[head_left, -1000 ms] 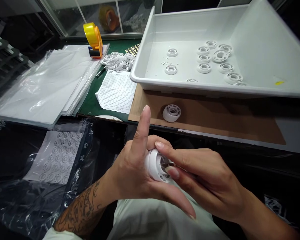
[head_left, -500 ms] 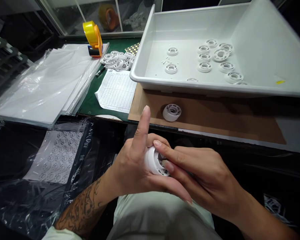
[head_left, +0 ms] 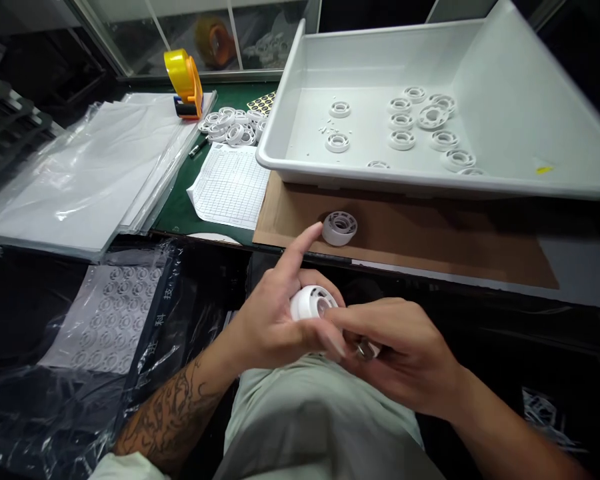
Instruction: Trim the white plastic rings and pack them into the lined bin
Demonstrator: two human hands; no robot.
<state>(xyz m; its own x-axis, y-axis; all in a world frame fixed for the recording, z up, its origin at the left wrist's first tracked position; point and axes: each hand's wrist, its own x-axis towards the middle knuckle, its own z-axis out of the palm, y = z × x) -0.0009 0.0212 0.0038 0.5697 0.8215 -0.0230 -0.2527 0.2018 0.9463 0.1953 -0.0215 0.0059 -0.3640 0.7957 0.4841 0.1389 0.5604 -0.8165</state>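
My left hand [head_left: 275,320] is wrapped round a white ring part [head_left: 309,303], its slotted face turned up and to the right, with one finger stretched out. Close against that face, my right hand [head_left: 400,347] pinches a small metal tool [head_left: 367,348], mostly hidden by the fingers. Its fingertips cover the part's lower right edge. Just beyond my hands, a white ring piece [head_left: 339,229] rests on the brown cardboard [head_left: 430,233].
A large white tray [head_left: 430,175] with several white rings stands behind the cardboard. Left of it are a pile of rings [head_left: 235,127], a gridded sheet [head_left: 230,183], a tape dispenser [head_left: 185,83] and bagged white sheets [head_left: 75,167]. Bagged rings [head_left: 110,317] lie lower left.
The ring part has turned more upright in my left hand, whose stretched finger now leans right. My right hand has shifted slightly, and the metal tool shows lower down. The view has moved a little.
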